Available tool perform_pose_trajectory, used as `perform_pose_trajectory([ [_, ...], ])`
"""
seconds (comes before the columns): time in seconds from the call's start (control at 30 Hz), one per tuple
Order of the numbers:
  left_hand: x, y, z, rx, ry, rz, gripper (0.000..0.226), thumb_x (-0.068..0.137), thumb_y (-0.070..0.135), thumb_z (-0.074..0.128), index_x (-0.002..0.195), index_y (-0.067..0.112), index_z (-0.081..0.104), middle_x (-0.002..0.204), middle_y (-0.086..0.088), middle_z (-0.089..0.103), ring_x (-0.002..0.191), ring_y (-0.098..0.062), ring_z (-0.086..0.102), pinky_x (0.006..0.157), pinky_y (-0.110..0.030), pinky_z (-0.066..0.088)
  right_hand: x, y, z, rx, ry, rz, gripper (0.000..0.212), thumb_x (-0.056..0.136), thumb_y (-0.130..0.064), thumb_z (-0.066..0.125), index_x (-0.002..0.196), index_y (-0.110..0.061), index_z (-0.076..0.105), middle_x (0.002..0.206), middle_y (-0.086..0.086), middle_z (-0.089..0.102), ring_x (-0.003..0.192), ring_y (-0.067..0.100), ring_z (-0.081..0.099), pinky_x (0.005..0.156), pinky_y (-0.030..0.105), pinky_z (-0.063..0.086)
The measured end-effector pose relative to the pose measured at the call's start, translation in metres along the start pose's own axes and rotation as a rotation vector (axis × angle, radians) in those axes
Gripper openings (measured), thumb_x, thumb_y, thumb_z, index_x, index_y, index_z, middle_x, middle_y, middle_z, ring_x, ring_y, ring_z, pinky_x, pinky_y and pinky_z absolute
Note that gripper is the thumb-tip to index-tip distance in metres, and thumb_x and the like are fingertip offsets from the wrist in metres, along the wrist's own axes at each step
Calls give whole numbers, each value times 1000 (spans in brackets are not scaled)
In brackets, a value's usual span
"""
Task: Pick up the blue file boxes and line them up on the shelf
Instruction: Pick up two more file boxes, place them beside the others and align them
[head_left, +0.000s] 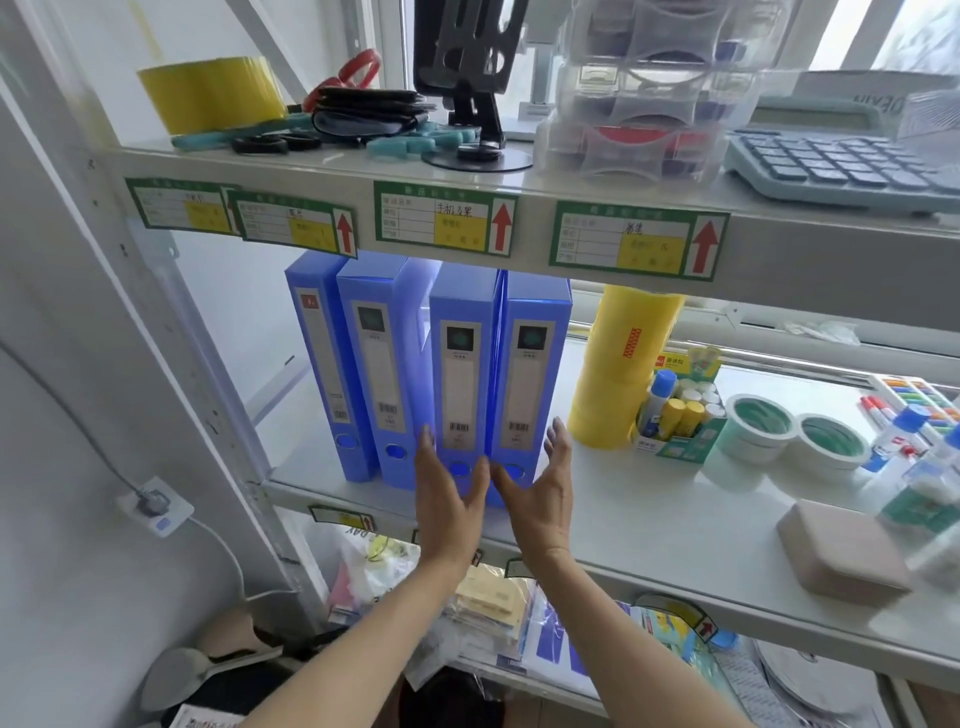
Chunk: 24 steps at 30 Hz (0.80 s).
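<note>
Several blue file boxes stand upright in a row at the left of the middle shelf (649, 525), spines facing me. The two right-hand boxes (460, 374) (527, 374) sit side by side nearest the shelf's front edge. My left hand (449, 493) is open in front of the left one of these, its fingers at the box's left side. My right hand (537, 488) is open, thumb in front of the rightmost box and fingers by its right side. Neither hand grips a box. The two boxes further left (322, 364) (376, 374) stand a little further back.
A stack of yellow tape rolls (623, 374) stands just right of the boxes, then a carton of glue sticks (680, 415), white tape rolls (763, 426), bottles and a pink box (841, 551). The upper shelf holds a calculator (841, 161), clear drawers and scissors.
</note>
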<state>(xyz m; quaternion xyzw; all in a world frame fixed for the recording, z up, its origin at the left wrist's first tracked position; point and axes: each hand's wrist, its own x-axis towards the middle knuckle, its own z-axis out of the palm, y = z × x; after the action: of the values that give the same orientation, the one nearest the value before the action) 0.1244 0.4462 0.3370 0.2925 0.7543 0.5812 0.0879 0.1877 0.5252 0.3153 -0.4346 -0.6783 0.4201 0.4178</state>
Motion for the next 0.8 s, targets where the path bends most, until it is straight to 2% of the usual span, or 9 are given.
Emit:
perform_pose_trajectory([
  [0.07, -13, -11, 4, 31, -21, -73, 79, 94, 37, 52, 155, 17, 6, 162, 2, 15, 150, -16, 19, 118, -34, 28, -2, 7, -4, -32, -111, 69, 107, 75, -36, 83, 156, -28, 15, 157, -3, 39, 143, 16, 40, 113, 42, 41],
  [0.13, -11, -15, 7, 62, -28, -125, 75, 96, 35, 49, 155, 21, 6, 162, 4, 15, 150, -18, 19, 114, -34, 30, -2, 10, -6, -69, -190, 105, 110, 70, -48, 78, 155, -38, 9, 152, -5, 46, 136, 17, 49, 107, 42, 47],
  [0.23, 2, -15, 10, 36, -32, -142, 67, 98, 30, 46, 154, 23, 12, 159, 0, 26, 145, -20, 31, 109, -33, 36, -1, 10, -5, -93, -232, 116, 105, 72, -45, 77, 154, -40, 12, 146, -9, 53, 127, 16, 58, 99, 40, 53],
  [0.43, 20, -18, 8, 77, -20, -176, 62, 99, 28, 42, 154, 20, 16, 152, -7, 38, 136, -26, 45, 103, -38, 44, -7, 6, 4, -97, -239, 83, 103, 68, -60, 66, 154, -39, 12, 153, -7, 45, 137, 16, 48, 104, 43, 49],
  [0.53, 22, -19, 8, 98, -19, -169, 62, 99, 29, 42, 154, 20, 15, 153, -5, 37, 137, -26, 44, 104, -41, 45, -6, 7, 7, -106, -235, 69, 102, 67, -65, 60, 152, -40, 9, 153, -7, 44, 137, 16, 48, 104, 44, 49],
  [0.6, 21, -17, 7, 105, -34, -172, 64, 99, 30, 41, 155, 20, 12, 156, -3, 33, 139, -25, 41, 105, -39, 43, -5, 7, 7, -113, -228, 65, 102, 69, -64, 61, 153, -39, 9, 154, -6, 43, 137, 17, 48, 104, 45, 49],
  [0.7, 10, -18, 1, 97, -65, -163, 66, 99, 35, 41, 155, 20, 10, 159, -1, 28, 145, -22, 32, 113, -40, 38, -4, 10, 6, -126, -233, 55, 100, 79, -47, 71, 155, -36, 8, 157, -5, 38, 140, 19, 45, 106, 45, 47],
  [0.73, 3, -20, -4, 109, -55, -141, 64, 98, 36, 43, 154, 20, 15, 157, -1, 32, 143, -21, 35, 111, -39, 40, -4, 11, 6, -130, -235, 57, 99, 81, -42, 72, 156, -33, 8, 158, -4, 36, 141, 19, 44, 107, 45, 46],
  [0.8, -7, -22, -19, 186, 59, -34, 52, 95, 35, 49, 142, 16, 35, 139, -2, 50, 128, -20, 52, 95, -34, 52, -3, 14, 6, -138, -230, 74, 101, 82, -40, 74, 157, -29, 8, 159, -1, 35, 141, 21, 43, 109, 46, 44],
])
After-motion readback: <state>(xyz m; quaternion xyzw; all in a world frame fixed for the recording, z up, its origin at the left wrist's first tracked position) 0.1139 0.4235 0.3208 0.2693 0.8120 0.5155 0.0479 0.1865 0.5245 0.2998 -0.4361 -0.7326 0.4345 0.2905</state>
